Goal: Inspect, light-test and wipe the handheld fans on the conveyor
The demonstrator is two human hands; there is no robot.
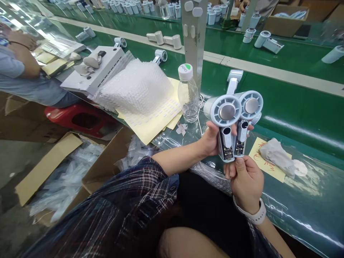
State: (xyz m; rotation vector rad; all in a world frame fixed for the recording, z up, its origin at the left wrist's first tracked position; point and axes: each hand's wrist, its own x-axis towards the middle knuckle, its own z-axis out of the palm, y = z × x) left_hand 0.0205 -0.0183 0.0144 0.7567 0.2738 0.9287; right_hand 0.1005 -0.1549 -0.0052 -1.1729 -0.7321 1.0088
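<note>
Two light-blue handheld fans (228, 111) with round silver-centred heads stand side by side in my left hand (210, 140), whose fingers wrap round their handles. Both handles face me without covers, and a dark circuit board (228, 153) shows in each. My right hand (246, 181) is closed at the handles' bottom ends, thumb and fingers pinching the lower edge of the right-hand fan (251, 106). Any small part inside that pinch is hidden. Just behind the held pair is another fan (234, 76), partly covered by them.
Left of my hands stand a clear bottle (188, 95), a yellow label sheet (150, 129) and bubble wrap (137, 86). A grey cloth-like bundle (278, 156) lies right. Green conveyor (295, 104) carries several fans. A cardboard box (104, 161) is below; a person's arm (25, 59) is left.
</note>
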